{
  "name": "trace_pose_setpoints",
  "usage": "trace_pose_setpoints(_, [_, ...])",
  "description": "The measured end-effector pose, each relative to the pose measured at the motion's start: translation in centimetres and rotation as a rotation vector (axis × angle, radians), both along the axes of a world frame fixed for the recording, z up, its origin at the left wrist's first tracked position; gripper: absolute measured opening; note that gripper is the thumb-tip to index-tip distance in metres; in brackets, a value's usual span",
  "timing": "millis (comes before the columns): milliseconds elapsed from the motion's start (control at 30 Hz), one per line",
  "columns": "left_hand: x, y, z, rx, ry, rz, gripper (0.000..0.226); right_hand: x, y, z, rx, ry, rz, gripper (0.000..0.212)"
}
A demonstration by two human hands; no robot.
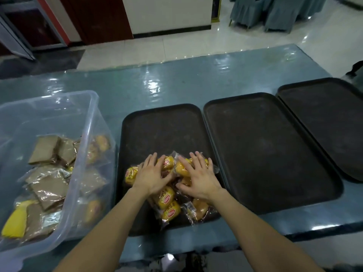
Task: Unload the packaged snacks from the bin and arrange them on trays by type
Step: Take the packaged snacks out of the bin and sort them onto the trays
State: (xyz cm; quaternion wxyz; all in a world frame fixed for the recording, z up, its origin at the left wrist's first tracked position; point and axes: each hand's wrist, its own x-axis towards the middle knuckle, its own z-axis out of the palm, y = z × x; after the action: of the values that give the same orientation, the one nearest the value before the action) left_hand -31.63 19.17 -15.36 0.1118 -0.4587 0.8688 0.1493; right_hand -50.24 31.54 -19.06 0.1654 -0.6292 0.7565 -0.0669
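Observation:
Several yellow wrapped cakes point(170, 210) lie heaped on the near half of the left black tray point(163, 124). My left hand point(151, 176) and my right hand point(198, 179) both rest flat on top of the heap with fingers spread and straight. To the left stands a clear plastic bin point(92, 118). It holds several brown packets point(49, 188), a few more yellow wrapped cakes point(94, 210) and a plain yellow packet point(16, 222) near its front corner.
Two more black trays, the middle tray point(271, 150) and the right tray point(330, 122), lie side by side on the glossy blue-green table point(167, 83). The table's near edge runs just under my forearms. Cloth-covered chairs point(275, 12) stand far behind.

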Motion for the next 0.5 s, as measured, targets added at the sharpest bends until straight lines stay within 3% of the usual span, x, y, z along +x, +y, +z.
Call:
trace_pose_setpoints(200, [-0.4,-1.2,7.9,-0.15,0.035,-0.119,0.063,-1.5,-2.1,4.7,0.048,-0.046,0.022,0.09])
trace_pose_setpoints(333, [1.4,-2.2,15.3,-0.35,0.116,-0.192,0.049,-0.1,-5.3,9.2,-0.027,0.032,0.023,0.063])
trace_pose_setpoints(500, [8.0,-6.7,20.8,-0.504,0.258,-0.131,0.038,4.8,-10.1,15.5,-0.197,0.067,0.013,0.041])
